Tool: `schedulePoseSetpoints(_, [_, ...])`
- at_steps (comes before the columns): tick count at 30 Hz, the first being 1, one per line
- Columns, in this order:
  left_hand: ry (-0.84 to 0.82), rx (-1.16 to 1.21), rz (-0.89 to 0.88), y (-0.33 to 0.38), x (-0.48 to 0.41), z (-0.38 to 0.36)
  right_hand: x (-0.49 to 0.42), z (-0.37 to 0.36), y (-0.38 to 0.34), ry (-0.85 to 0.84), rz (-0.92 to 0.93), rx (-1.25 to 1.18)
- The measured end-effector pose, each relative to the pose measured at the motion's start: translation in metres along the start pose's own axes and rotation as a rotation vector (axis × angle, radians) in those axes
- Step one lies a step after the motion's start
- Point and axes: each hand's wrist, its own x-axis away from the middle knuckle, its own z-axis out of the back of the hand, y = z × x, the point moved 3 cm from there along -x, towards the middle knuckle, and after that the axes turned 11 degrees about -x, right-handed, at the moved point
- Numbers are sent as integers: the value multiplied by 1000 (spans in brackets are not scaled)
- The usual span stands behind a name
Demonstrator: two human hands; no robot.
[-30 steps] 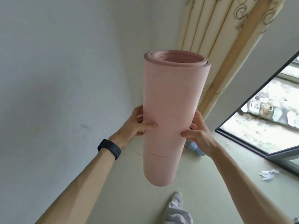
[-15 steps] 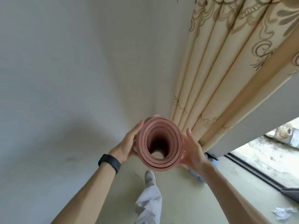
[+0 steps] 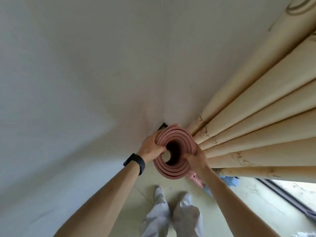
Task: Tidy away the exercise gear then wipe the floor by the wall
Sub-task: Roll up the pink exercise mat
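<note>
A rolled pink exercise mat (image 3: 172,170) stands on end in the corner between the white wall and the curtain; I look straight down its dark hollow core. My left hand (image 3: 151,147) grips the upper left rim, thumb hooked over the inner layers. My right hand (image 3: 196,161) clasps the right side of the roll. A pink object (image 3: 196,179) lies on the floor behind my right wrist, mostly hidden.
Beige patterned curtain (image 3: 256,130) hangs right of the mat. White wall (image 3: 85,82) fills the left. Blue cloth (image 3: 229,180) lies under the curtain. A dark sliding-door track (image 3: 289,197) runs at the right. My two feet (image 3: 171,197) stand on pale floor tiles; crumpled tissue (image 3: 306,234) sits bottom right.
The mat went from being held up upright in front of me to standing low in the corner. My view tipped down over its open end, and both hands shifted to its top.
</note>
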Motion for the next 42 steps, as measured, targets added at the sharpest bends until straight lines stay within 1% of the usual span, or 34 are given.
schedulePoseSetpoints(3, [9, -1, -4, -8, -52, -1, -45, -7, 4, 44, -11, 51])
schedulePoseSetpoints(6, [41, 3, 18, -19, -94, -6, -85, -18, 4, 68, -3, 45])
schedulePoseSetpoints(9, [127, 33, 32, -30, -138, -11, -129, -28, 7, 108, -25, 23])
schedulePoseSetpoints(11, [195, 36, 59, -42, -163, -16, -156, -35, 9, 145, -26, 100])
schedulePoseSetpoints(13, [200, 2, 137, -58, -181, -26, -177, -44, 13, 136, -51, 176])
schedulePoseSetpoints(15, [158, 6, 248, -71, -189, -36, -191, -54, 13, 104, -93, 136])
schedulePoseSetpoints(17, [147, 98, 305, -74, -191, -40, -203, -62, 8, 91, -97, 122])
schedulePoseSetpoints(20, [202, 211, 307, -70, -199, -31, -215, -64, -4, 69, -102, 113])
schedulePoseSetpoints(23, [221, 295, 309, -67, -206, -18, -226, -60, -17, 32, -152, -32])
schedulePoseSetpoints(25, [230, 344, 319, -66, -206, -15, -228, -60, -24, 15, -139, -94])
schedulePoseSetpoints(28, [258, 313, 300, -70, -205, -18, -226, -66, -24, -1, -42, 10])
schedulePoseSetpoints(30, [281, 341, 341, -71, -203, -21, -224, -70, -19, -43, -19, 83])
schedulePoseSetpoints(32, [283, 377, 352, -65, -199, -23, -219, -70, -23, -49, -15, 80])
schedulePoseSetpoints(35, [212, 268, 289, -59, -198, -26, -213, -61, -21, -15, -94, 97])
schedulePoseSetpoints(38, [164, 151, 283, -65, -199, -24, -211, -48, -13, -25, -171, 164])
schedulePoseSetpoints(40, [143, 122, 276, -69, -199, -18, -212, -43, -9, -49, -233, 133])
schedulePoseSetpoints(42, [153, 121, 254, -70, -198, -10, -216, -39, -11, -36, -252, 18])
